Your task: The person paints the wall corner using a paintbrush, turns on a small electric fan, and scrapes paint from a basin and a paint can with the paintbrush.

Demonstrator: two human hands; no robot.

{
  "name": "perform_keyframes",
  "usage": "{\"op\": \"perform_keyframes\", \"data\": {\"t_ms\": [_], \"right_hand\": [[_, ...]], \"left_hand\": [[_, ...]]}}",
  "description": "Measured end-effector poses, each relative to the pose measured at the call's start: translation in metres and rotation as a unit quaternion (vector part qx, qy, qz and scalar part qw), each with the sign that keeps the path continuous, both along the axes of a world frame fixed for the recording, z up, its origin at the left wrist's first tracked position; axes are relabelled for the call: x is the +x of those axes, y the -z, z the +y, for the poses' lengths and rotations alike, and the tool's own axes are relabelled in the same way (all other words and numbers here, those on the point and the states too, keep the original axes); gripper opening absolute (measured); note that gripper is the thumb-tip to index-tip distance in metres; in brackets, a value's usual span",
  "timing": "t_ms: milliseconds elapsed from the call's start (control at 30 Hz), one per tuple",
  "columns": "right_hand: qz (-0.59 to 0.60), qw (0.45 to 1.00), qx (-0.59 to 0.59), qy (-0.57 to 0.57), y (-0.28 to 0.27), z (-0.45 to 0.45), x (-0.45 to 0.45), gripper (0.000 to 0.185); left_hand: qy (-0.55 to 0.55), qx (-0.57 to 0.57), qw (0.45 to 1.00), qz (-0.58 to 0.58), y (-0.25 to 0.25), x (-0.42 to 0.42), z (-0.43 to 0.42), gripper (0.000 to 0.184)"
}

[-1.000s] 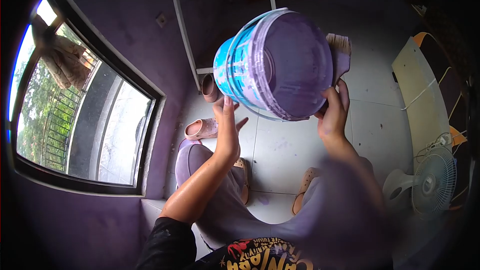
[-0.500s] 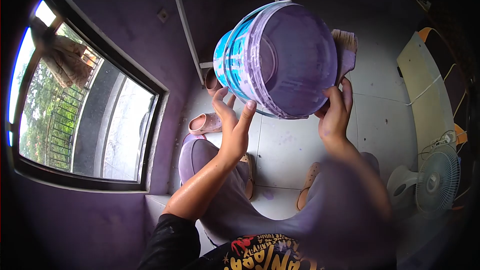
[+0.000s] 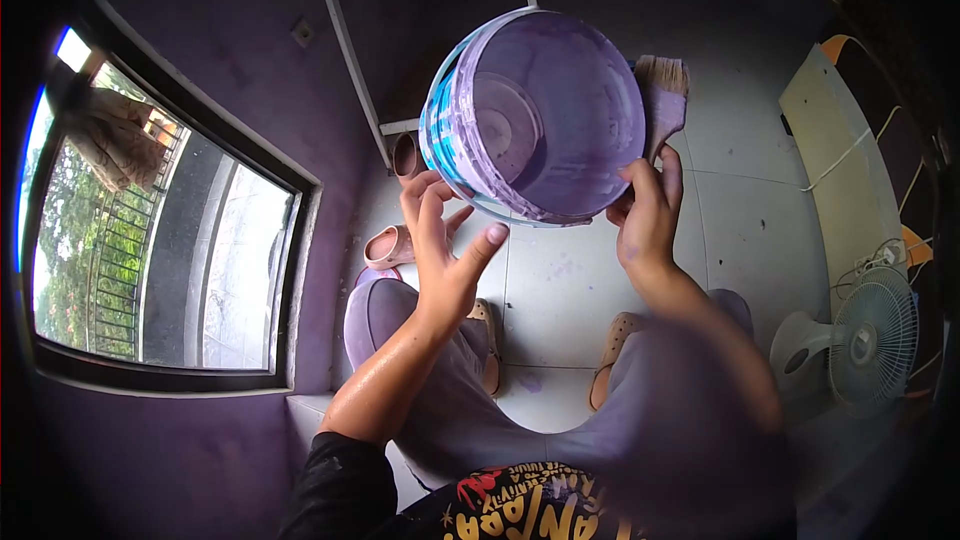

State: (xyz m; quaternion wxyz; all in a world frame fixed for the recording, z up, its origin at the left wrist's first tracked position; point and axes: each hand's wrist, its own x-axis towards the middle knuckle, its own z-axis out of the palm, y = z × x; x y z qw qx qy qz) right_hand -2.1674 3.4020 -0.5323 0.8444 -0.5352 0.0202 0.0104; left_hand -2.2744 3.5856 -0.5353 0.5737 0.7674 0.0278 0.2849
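A paint bucket (image 3: 575, 115), blue outside and coated with purple paint, is held up tilted, its mouth facing right and toward me. My right hand (image 3: 648, 210) is closed on the lower right of its rim. The same hand also grips a paintbrush (image 3: 664, 105), bristles up, beside the bucket. Purple paint covers the lower part of the brush. At the bucket's lower left, my left hand (image 3: 445, 255) has its fingers spread and thumb apart. Its fingertips are close to the bucket's side; whether they touch it I cannot tell.
White floor tiles (image 3: 560, 270) carry purple spots. A pink clog (image 3: 388, 248) lies left of my feet. A white metal frame (image 3: 350, 50) stands behind the bucket. At right are a fan (image 3: 872, 340) and a pale panel (image 3: 825, 130) with cables. A window (image 3: 170, 240) is at left.
The bucket has turned so that more of its inner bottom shows. My left hand's fingers have spread wider along the bucket's lower left. The right hand keeps its grip.
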Motion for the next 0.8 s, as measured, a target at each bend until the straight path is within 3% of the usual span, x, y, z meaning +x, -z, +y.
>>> {"op": "perform_keyframes", "data": {"t_ms": [233,367,800], "right_hand": [[-0.054,0.998,-0.034,0.003,0.0001,-0.0003,-0.0058,0.038],[-0.048,0.999,-0.023,-0.003,0.0022,0.0000,-0.0034,0.039],[-0.048,0.999,-0.020,-0.007,0.0024,0.0003,-0.0039,0.037]], "left_hand": [[0.006,-0.071,0.997,0.042,0.0002,0.0053,-0.0049,0.067],[-0.005,-0.014,1.000,0.007,0.0017,0.0038,-0.0038,0.049],[-0.008,-0.022,1.000,0.015,-0.0016,0.0054,-0.0044,0.054]]}}
